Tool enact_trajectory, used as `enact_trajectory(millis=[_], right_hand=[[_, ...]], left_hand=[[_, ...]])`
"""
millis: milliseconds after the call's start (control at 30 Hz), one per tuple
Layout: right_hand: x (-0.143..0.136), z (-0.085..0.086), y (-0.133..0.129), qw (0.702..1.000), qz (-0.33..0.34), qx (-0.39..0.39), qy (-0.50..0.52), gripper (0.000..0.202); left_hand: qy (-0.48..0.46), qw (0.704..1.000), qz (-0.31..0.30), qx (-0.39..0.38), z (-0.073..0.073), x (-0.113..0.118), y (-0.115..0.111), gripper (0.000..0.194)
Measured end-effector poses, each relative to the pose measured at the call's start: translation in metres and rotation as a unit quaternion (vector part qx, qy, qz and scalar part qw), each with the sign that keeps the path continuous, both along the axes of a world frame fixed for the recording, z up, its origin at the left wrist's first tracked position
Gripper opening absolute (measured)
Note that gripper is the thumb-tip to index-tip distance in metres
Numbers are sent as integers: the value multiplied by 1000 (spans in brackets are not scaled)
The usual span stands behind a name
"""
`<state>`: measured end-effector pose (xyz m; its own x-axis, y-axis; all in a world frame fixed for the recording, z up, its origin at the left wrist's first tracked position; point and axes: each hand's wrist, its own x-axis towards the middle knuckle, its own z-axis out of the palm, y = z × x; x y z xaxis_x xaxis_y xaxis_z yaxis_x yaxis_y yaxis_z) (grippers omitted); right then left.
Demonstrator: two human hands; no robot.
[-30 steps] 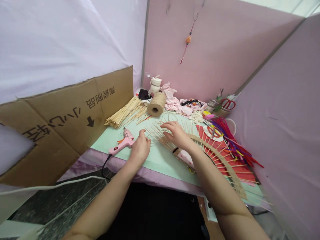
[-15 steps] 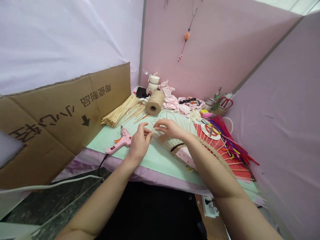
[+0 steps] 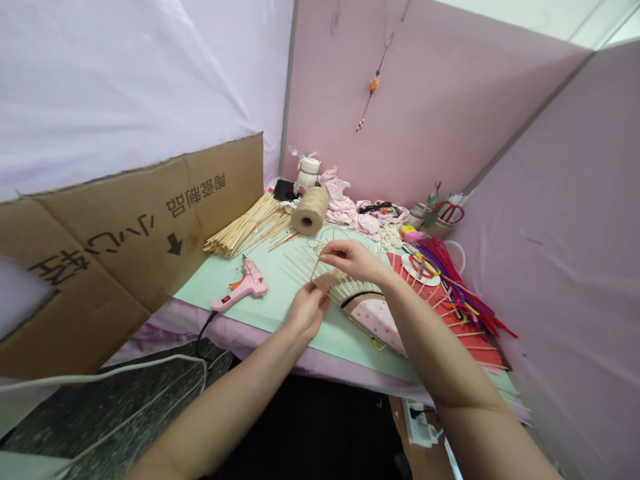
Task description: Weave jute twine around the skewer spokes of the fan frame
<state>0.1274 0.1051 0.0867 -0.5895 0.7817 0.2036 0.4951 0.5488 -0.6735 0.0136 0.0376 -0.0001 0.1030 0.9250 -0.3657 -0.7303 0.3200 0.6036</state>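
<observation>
A stick-ribbed fan [image 3: 371,313] lies spread across the bench [image 3: 273,310]. The left hand [image 3: 307,312] grips its woven end, fingers closed, seemingly to steady it; the right hand [image 3: 350,259] pinches a twine strand [image 3: 315,268] above, probably keeping it taut.

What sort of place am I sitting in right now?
Probably a small handicraft corner. A pink glue gun lies on the green tabletop, a bundle of thin sticks lies near a tan spool, and there's a fan-shaped stick piece partly built.
</observation>
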Motion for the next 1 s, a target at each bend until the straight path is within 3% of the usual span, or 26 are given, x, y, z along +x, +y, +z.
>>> enact_trajectory(millis=[200, 367, 433, 700, 867, 1000], right_hand=[[-17, 13, -18, 997, 38, 31, -54, 17], [-36, 17, -27, 982, 131, 50, -124, 15], [-37, 19, -27, 982, 134, 45, -127, 15], [11, 26, -15, 996, -36, 6, -85, 19], [31, 3, 8, 980, -176, -23, -91, 23], [26, -17, 30, 962, -230, -11, -146, 18]], left_hand=[[-14, 1000, 9, -26, -3, 12, 9, 13], [-27, 999, 16, 8, 6, 12, 5, 19], [-30, 999, 21, 12, 7, 11, 6, 20], [-35, 999, 32, -20, -3, 9, 8, 23], [-44, 998, 32, -22, -1, 9, 6, 22], [-44, 998, 32, -18, -2, 8, 5, 17]])
